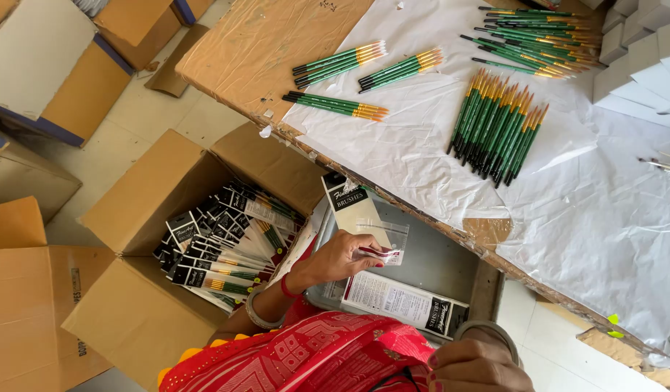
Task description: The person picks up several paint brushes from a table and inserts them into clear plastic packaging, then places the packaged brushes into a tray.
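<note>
Clear sleeve: a small transparent plastic sleeve (384, 239) with a red strip at its lower edge is pinched in the left hand (333, 260), over the grey tray (436, 258) under the table's edge.
Left hand: the fingers are closed on the sleeve's lower corner; bangles are worn at the wrist.
Right hand: the right hand (471, 366) is seen at the bottom edge, fingers curled, well apart from the left; whether anything is held in it cannot be told.
Printed cards: 1 upright backing card (352, 207) is seen just behind the sleeve, and 1 flat card (406, 303) lies in the tray below it.
Risk, sleeve: the thin film is held by 1 corner only, so it is judged likely to slip or fold shut, and a card could be creased against its mouth.
Carton: packed brush sets (222, 250) are stacked loosely in the open cardboard box (143, 210) beside the left forearm; they could be toppled by an elbow.
Table: green-handled brushes (497, 131) lie in a row on the white sheet (603, 210), with 3 small bundles (364, 76) further off; round handles near a sloping edge are judged prone to rolling.
</note>
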